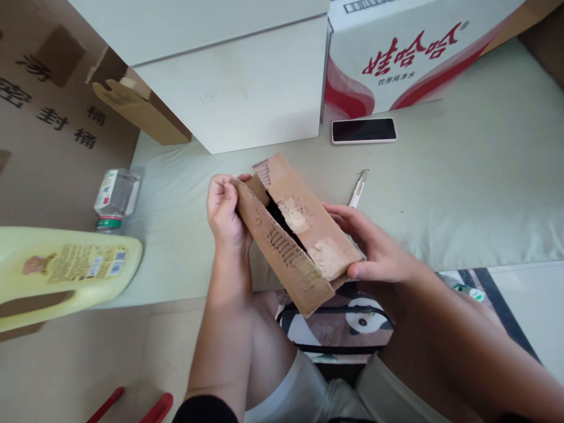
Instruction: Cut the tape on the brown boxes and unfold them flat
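Between my hands is a small brown cardboard box point(308, 205), tilted, with torn patches on its surface and a dark gap along its partly opened flap. My left hand point(227, 211) pinches the flap's upper left corner, thumb on the outer face. Along the lower right end, my right hand point(374, 247) grips the box with its thumb at the near corner and fingers on the far side. The inside of the box is too dark to make out. Just beyond my right hand, a white utility knife point(359, 188) lies on the pale green cloth surface point(476, 194).
A phone point(363, 130) lies before a red-and-white carton point(396, 64). Beside that stands a large white box point(247, 88). On the left are a clear bottle point(115, 197), a yellow jug point(66, 270), an open cardboard piece point(145, 114) and a big brown carton point(57, 135).
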